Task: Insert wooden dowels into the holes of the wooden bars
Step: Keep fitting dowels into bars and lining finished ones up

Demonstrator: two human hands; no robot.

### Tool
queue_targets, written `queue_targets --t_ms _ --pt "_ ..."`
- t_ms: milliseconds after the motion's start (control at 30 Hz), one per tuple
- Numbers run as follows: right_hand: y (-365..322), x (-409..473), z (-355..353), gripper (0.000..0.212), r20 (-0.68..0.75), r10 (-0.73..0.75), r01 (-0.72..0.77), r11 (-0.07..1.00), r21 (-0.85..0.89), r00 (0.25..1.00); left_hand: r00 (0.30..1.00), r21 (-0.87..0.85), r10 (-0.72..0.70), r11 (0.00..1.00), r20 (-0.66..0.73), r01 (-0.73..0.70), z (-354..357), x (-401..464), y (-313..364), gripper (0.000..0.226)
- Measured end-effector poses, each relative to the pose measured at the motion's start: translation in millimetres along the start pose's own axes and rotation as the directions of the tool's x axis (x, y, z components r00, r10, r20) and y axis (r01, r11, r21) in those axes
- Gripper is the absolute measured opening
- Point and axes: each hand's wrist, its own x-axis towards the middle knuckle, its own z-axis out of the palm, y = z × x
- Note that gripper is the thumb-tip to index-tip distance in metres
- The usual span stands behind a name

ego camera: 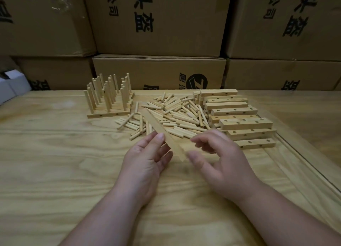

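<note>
A plain wooden bar (156, 125) slants from the dowel pile toward me, raised over the table. My left hand (145, 164) pinches it near the middle, thumb on top and fingers beneath. My right hand (221, 162) hovers at the bar's near end with fingers loosely curled and nothing in them; its thumb lies close to the bar's tip. Loose wooden dowels (177, 115) lie in a heap behind both hands. To the right, drilled wooden bars (238, 115) are stacked in rows. At the back left stand finished bars (108, 98) with several dowels upright in them.
The wooden table (55, 153) has a raised lip along its right side. Stacked cardboard boxes (158, 24) form a wall right behind the table. A white box (9, 87) sits at the far left edge.
</note>
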Motion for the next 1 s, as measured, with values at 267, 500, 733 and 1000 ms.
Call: queue_targets --t_ms 267,500,733,1000 --pt "24.8 5.2 -4.0 0.03 0.079 0.277 -0.23 0.9 -0.37 0.958 0.998 -0.052 -0.061 0.997 -0.026 0.06 -0.5 2.7 3.1 0.022" --pt "20.4 5.1 -1.2 0.035 0.123 0.348 -0.24 0.824 -0.512 0.93 0.995 -0.083 -0.079 0.994 -0.064 0.073 0.3 3.5 4.0 0.019" --pt "20.4 5.7 -0.1 0.012 0.12 0.33 -0.239 0.849 -0.471 0.936 0.996 -0.066 -0.074 0.995 -0.043 0.071 0.6 1.2 4.5 0.051" --pt "25.6 6.7 -1.3 0.059 -0.002 0.464 -0.389 0.741 -0.547 0.886 0.998 -0.062 -0.065 0.996 -0.025 0.064 0.9 0.1 3.3 0.047"
